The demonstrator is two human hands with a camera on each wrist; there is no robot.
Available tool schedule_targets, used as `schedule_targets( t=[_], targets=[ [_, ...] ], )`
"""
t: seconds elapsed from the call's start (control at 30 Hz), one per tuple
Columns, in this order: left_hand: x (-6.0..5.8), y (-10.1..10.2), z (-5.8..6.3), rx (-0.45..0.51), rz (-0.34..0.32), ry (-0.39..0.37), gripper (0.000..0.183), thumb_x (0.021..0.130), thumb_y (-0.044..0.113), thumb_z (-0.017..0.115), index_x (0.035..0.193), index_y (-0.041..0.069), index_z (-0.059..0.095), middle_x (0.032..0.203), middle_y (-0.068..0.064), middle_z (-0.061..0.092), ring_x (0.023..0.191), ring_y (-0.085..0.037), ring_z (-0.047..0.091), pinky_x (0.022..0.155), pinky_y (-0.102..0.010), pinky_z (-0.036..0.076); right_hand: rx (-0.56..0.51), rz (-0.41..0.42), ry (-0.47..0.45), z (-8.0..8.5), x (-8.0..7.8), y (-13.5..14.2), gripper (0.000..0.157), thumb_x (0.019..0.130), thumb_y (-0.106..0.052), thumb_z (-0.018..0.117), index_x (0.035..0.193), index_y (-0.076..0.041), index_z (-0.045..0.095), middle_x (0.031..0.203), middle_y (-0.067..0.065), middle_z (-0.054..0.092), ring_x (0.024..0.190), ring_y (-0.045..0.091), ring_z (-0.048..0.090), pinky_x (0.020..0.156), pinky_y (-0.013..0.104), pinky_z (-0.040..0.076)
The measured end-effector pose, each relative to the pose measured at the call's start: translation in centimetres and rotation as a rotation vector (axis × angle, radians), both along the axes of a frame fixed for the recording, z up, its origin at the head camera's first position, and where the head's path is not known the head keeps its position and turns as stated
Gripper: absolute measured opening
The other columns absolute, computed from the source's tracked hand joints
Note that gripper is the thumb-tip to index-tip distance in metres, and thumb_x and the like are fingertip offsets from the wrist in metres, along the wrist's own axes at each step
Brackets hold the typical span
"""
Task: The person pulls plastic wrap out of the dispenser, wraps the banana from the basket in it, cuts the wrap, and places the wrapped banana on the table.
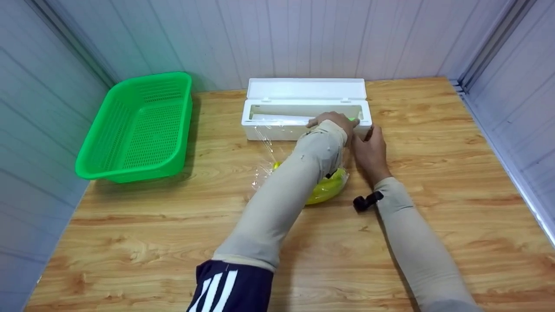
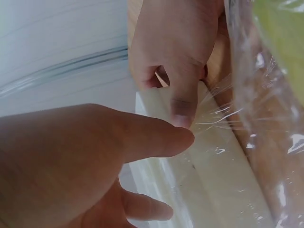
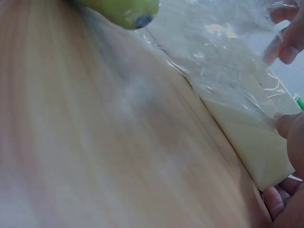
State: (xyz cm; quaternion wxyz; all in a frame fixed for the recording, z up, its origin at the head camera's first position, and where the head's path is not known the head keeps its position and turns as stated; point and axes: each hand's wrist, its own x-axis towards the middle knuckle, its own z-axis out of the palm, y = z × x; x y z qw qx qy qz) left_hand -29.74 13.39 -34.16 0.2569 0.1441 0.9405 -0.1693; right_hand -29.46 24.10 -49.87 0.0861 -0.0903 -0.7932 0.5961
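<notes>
A long white cling film box (image 1: 271,133) lies with its lid raised at the back of the table. Clear plastic film (image 3: 213,57) stretches from its front edge toward me, over a yellow-green banana (image 1: 325,191) partly hidden by my left forearm. My right hand (image 1: 373,151) grips the box's right end, thumb on the box and fingers curled around the end. Above the front edge, my left hand (image 1: 336,122) reaches across with its thumb straight, close to the right thumb. A small bright green piece (image 1: 352,119) shows beside the left fingers.
On the left of the wooden table (image 1: 173,251) stands a green plastic basket (image 1: 177,162) with slotted sides. A ribbed white wall panel (image 1: 217,39) rises right behind the box, with more panels at both sides.
</notes>
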Motion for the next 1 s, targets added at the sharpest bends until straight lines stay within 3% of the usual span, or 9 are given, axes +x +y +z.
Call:
schedule_targets(
  t=[0.27,0.43,0.77,1.0],
  targets=[
    [0.0,-0.4,-0.4,0.009,-0.122,0.045,0.062,0.107,0.031,0.037,0.160,0.042,0.007,0.160,-0.001,0.034,0.139,-0.033,0.042,0.098,-0.056,0.048,0.026,0.004,0.005,0.1,-0.1,0.4,0.058,0.098,-0.038,0.059,0.143,-0.009,0.037,0.136,0.010,0.051,0.120,0.019,0.051,0.100,0.036,0.043],
    [-0.1,-0.6,-0.6,0.042,-0.166,0.052,0.061,0.105,0.029,0.041,0.161,0.031,0.017,0.157,-0.004,0.040,0.137,-0.033,0.044,0.098,-0.058,0.047,0.063,0.017,0.025,0.3,-0.1,0.5,0.057,0.098,-0.040,0.058,0.139,-0.006,0.038,0.134,0.013,0.051,0.118,0.021,0.050,0.099,0.037,0.043],
    [-0.1,-0.6,-0.4,0.085,-0.125,0.021,0.057,0.105,0.033,0.041,0.160,0.024,0.026,0.155,-0.005,0.042,0.139,-0.033,0.043,0.101,-0.060,0.043,0.100,0.003,0.014,0.1,-0.1,0.5,0.056,0.099,-0.041,0.059,0.136,-0.003,0.038,0.134,0.015,0.051,0.121,0.022,0.050,0.102,0.036,0.042],
    [-0.3,-1.3,-0.5,0.124,-0.144,0.027,0.048,0.102,0.030,0.048,0.149,0.016,0.047,0.144,-0.006,0.055,0.129,-0.028,0.053,0.101,-0.049,0.047,0.103,-0.013,0.032,0.1,0.0,0.1,0.053,0.098,-0.036,0.063,0.131,-0.002,0.041,0.126,0.016,0.053,0.115,0.025,0.052,0.099,0.039,0.043]
  ],
)
